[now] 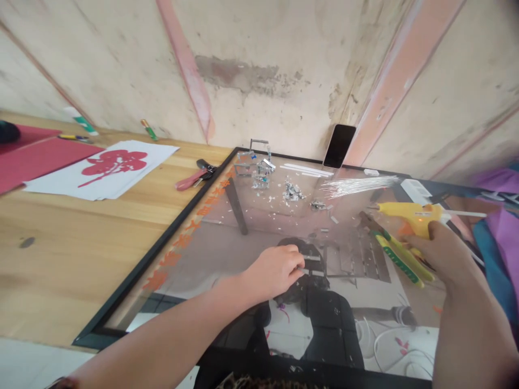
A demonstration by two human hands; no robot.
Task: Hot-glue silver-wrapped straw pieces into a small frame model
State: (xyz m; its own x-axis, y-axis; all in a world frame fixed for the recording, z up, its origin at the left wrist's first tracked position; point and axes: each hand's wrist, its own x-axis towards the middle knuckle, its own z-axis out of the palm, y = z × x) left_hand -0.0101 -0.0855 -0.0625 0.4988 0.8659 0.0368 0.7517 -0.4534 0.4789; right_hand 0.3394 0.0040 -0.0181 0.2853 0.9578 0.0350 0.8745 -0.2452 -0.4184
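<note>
My left hand is closed in a pinch over the glass top, with a small thin grey strip sticking out to the right of the fingertips. A second pale strip shows just below it; whether this is a reflection I cannot tell. On the right, my right hand is wrapped round the handle of a yellow glue gun, whose nozzle points left. A glue stick juts from the gun's back end. Pliers with green and yellow handles lie just under the gun, partly covered by my hand.
Behind lie a bundle of thin wires, silvery scraps, white sticks and a small wire-frame piece. A phone leans on the wall. Left are red-handled scissors and paper with a red flower.
</note>
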